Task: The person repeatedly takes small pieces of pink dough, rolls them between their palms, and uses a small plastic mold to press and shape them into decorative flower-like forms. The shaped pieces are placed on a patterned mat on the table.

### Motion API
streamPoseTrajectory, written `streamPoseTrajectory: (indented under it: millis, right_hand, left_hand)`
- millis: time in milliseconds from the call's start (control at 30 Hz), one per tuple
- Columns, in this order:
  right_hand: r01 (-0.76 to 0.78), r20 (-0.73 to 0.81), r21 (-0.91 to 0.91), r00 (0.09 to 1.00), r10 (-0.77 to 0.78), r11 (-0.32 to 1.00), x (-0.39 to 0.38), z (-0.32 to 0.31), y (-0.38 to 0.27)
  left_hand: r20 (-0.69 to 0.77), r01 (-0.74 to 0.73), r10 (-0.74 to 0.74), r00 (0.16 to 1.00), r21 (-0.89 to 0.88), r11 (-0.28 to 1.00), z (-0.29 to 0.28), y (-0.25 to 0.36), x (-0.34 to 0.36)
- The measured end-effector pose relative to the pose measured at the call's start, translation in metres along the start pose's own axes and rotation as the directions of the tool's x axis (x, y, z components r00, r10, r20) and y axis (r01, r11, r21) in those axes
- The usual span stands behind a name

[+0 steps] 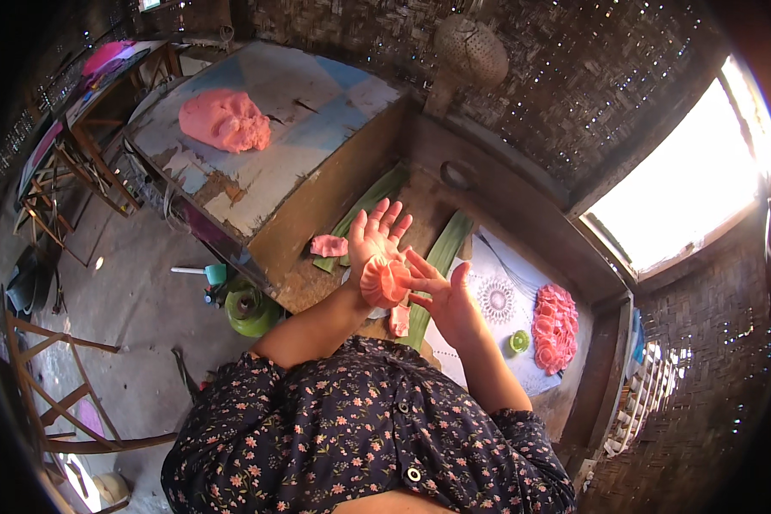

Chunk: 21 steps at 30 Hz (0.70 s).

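Left hand [377, 236], palm open and fingers spread, carries one pink dough disc [384, 282]; right hand [445, 295] presses its edge with open fingertips. One big dough mound [224, 120] sits on the surface [317, 103]. Finished pieces [554, 328] overlap, uncountable.

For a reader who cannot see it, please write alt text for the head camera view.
A person's left hand holds a pink ridged dough disc on its open palm while the right hand presses its edge. Below lie green leaf strips and a pile of shaped pink pieces; a pink dough lump sits on a worn table.
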State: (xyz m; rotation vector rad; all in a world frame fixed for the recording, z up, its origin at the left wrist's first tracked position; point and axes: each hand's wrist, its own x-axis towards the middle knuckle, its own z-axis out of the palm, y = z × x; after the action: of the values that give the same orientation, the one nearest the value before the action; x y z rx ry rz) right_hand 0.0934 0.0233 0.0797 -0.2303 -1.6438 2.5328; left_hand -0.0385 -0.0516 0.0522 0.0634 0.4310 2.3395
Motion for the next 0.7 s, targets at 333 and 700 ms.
streamPoseTrajectory:
  millis: [333, 700]
  right_hand:
    - [0.205, 0.059, -0.517, 0.977, -0.204, 0.831, -0.002, 0.009, 0.007]
    - [-0.260, 0.094, 0.505, 0.965, 0.246, 0.823, 0.014, -0.009, 0.044]
  left_hand:
    - [-0.057, -0.222, 0.248, 0.967, 0.282, 0.933, 0.006, 0.000, 0.000]
    - [0.547, -0.693, 0.481, 0.685, 0.288, 0.660, 0.001, -0.009, 0.005]
